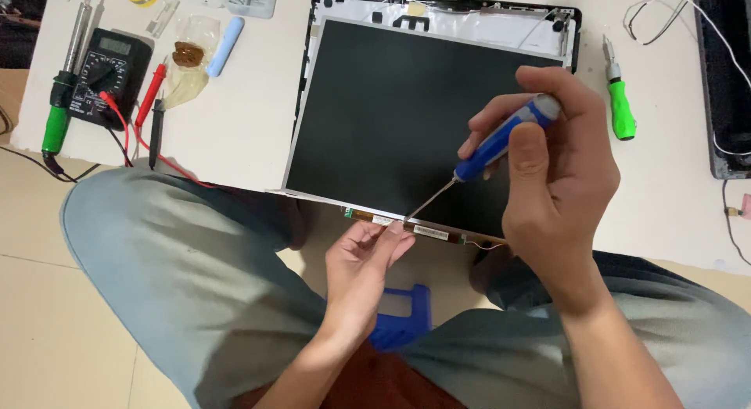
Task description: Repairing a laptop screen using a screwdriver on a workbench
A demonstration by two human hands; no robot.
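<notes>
Lying flat on the white table (250, 127), the dark laptop screen panel (407, 120) sits in its black lid frame (575, 34), its near edge overhanging the table above your knees. Your right hand (559, 182) has its fingers closed around a blue-handled screwdriver (504, 137), whose thin shaft slants down so the tip meets the panel's bottom edge. Your left hand (364, 264) reaches up from below, its fingers pinching that same edge just beside the tip. A blue object (403, 323) rests in your lap. Well to the left lie a black multimeter (109, 69) with red and black probes (152, 100) and a green-handled soldering iron (62, 88); a green-handled screwdriver (620, 104) lies to the right of the lid
</notes>
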